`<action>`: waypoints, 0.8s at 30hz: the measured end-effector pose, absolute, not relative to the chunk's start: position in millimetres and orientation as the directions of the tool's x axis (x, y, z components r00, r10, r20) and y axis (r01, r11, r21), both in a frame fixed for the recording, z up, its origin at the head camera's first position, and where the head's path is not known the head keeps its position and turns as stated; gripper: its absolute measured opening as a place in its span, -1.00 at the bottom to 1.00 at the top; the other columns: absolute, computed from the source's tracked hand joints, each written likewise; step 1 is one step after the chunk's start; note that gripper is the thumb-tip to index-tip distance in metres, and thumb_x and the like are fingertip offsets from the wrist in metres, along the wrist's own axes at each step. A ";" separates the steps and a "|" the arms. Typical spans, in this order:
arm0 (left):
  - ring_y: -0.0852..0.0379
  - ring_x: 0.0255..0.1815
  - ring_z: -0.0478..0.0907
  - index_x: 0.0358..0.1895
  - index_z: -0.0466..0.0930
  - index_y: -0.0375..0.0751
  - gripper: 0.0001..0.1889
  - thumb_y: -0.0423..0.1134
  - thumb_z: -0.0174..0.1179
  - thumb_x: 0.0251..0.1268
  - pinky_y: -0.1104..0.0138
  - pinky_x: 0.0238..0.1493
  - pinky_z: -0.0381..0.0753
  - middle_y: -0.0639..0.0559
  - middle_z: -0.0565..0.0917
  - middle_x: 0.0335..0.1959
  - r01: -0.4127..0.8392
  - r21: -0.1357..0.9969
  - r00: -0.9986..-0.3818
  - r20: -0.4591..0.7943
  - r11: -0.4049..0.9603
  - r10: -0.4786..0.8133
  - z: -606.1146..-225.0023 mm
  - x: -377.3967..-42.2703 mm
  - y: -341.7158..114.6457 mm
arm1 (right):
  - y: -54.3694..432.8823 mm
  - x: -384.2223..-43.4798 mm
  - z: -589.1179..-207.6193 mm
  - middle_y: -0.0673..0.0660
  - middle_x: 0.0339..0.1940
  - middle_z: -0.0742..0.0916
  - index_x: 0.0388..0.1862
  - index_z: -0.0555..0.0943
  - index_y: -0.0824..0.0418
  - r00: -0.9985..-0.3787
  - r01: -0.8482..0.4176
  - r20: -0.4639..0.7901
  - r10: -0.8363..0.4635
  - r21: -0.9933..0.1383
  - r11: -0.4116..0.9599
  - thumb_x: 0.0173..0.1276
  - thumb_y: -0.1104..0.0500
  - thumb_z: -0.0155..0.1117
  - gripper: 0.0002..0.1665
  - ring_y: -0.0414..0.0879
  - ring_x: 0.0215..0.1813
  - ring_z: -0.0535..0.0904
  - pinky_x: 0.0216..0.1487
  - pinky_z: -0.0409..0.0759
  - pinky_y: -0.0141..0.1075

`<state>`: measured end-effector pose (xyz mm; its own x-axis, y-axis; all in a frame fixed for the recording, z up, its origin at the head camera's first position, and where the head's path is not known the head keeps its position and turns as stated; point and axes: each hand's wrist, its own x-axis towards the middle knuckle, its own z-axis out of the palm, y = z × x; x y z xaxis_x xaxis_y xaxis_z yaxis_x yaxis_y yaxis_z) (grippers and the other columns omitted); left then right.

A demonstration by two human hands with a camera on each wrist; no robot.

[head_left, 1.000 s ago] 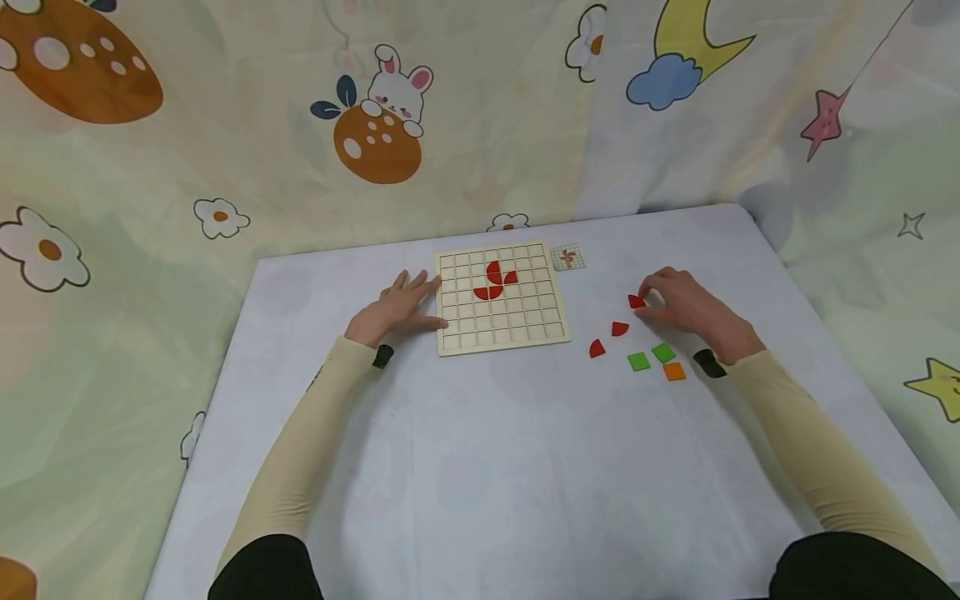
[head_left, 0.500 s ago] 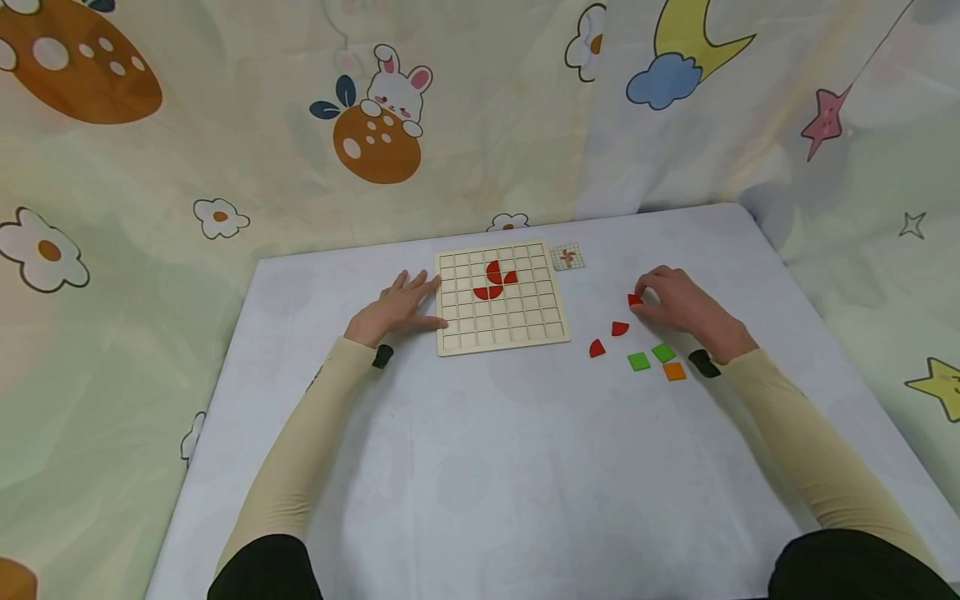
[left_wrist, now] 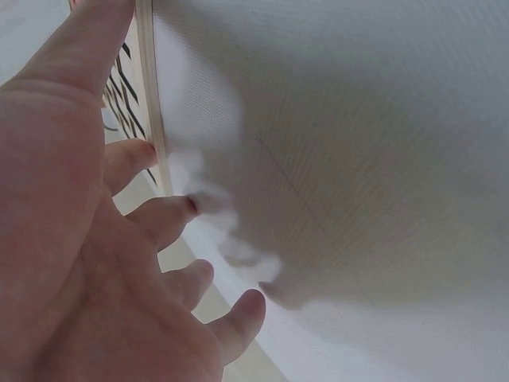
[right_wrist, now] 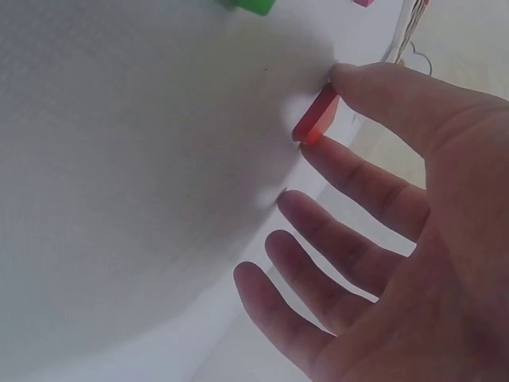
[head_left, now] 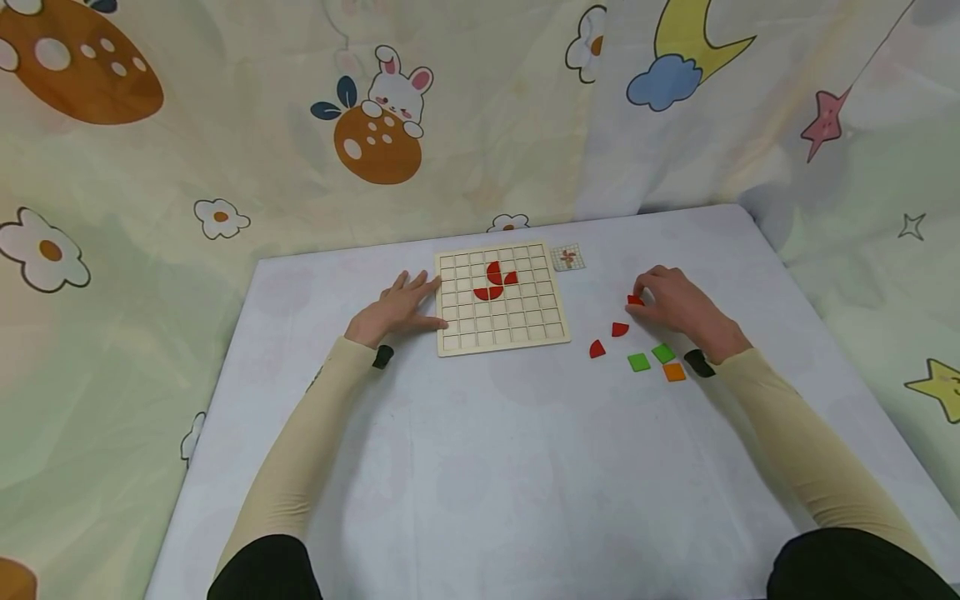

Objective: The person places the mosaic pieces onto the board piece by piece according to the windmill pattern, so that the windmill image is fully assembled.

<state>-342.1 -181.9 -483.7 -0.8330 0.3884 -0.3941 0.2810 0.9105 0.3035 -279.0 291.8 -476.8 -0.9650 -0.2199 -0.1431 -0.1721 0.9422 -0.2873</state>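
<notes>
A pale wooden grid board (head_left: 525,321) lies on the white table with several red quarter-circle tiles (head_left: 493,272) near its middle. My left hand (head_left: 393,310) rests at the board's left side, fingers spread; the thumb touches the rim and the index fingertip meets the edge in the left wrist view. To the right of the board, my right hand (head_left: 678,310) pinches a red quarter-circle tile (right_wrist: 316,117) between thumb and index finger, low over the tabletop. The other three fingers are extended and hold nothing.
Two loose red quarter-circle tiles (head_left: 620,329) lie between the board and my right hand. Closer to me are two green square tiles (head_left: 639,362) and an orange one (head_left: 674,372). A small patterned card (head_left: 567,257) sits by the board's upper right corner.
My right hand has shifted slightly left, with the pinched red tile sliding or moving a little the same way. The left hand and the board have stayed put.
</notes>
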 end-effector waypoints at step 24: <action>-0.24 0.68 -0.45 0.66 -0.16 0.15 0.08 0.41 0.23 0.19 -0.23 0.60 -0.19 -0.06 -0.20 0.70 0.283 0.301 -0.834 -0.391 0.911 0.389 -483.4 -340.7 -181.6 | 285.8 -287.2 -469.3 0.42 0.13 0.58 -0.06 0.63 0.34 -0.956 -0.148 -0.199 -0.215 -0.304 0.941 0.37 0.08 0.37 -0.64 0.31 0.18 0.40 0.29 0.46 0.18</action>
